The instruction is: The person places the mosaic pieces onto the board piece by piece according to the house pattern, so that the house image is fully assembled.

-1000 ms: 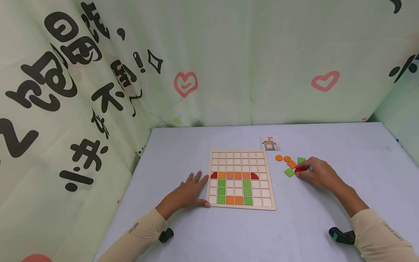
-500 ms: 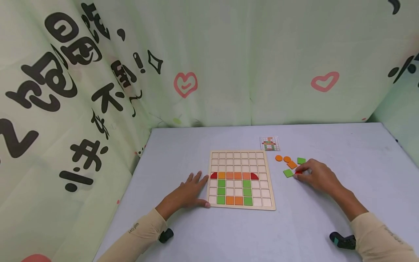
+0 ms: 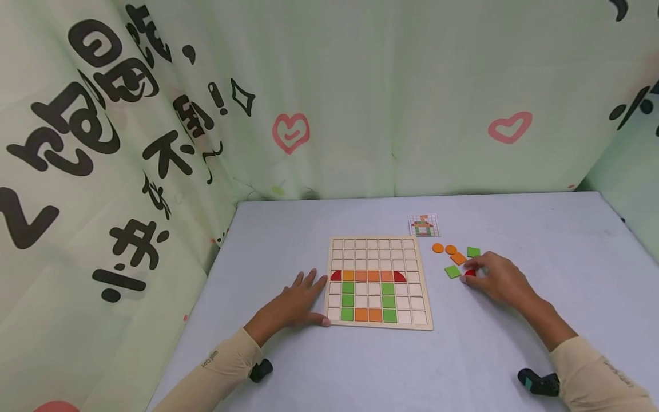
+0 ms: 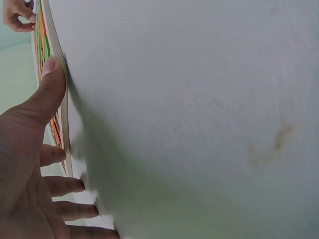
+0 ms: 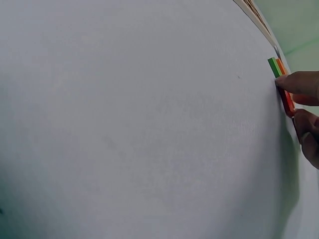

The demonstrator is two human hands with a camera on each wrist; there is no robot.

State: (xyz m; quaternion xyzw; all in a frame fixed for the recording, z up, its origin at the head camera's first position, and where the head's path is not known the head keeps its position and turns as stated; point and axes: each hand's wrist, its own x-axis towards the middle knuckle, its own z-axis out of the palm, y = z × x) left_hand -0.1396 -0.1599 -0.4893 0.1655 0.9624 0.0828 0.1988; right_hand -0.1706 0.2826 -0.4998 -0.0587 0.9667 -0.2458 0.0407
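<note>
A wooden grid board (image 3: 419,326) lies on the table, with green, orange and red tiles set in some of its squares. My left hand (image 3: 293,303) rests at the board's left side with fingers spread, its thumb (image 4: 52,82) on the board's edge. To the right of the board, my right hand (image 3: 501,280) pinches a red tile (image 3: 469,273) just above or on the table; the fingers partly cover it. Close to those fingertips lie a green tile (image 3: 452,272), an orange square tile (image 3: 458,258) and another green tile (image 3: 473,252). The red tile (image 5: 286,102) also shows edge-on in the right wrist view.
Two round orange tiles (image 3: 444,249) lie near the board's upper right corner. Behind them is a small printed pattern card (image 3: 424,225). A pale patterned curtain (image 3: 360,114) hangs along the back and left of the white-covered table (image 3: 386,372).
My right hand has shifted very slightly down with the red tile between its fingers. The nearest green tile has slid a little to the upper left. My left hand stays at the board.
</note>
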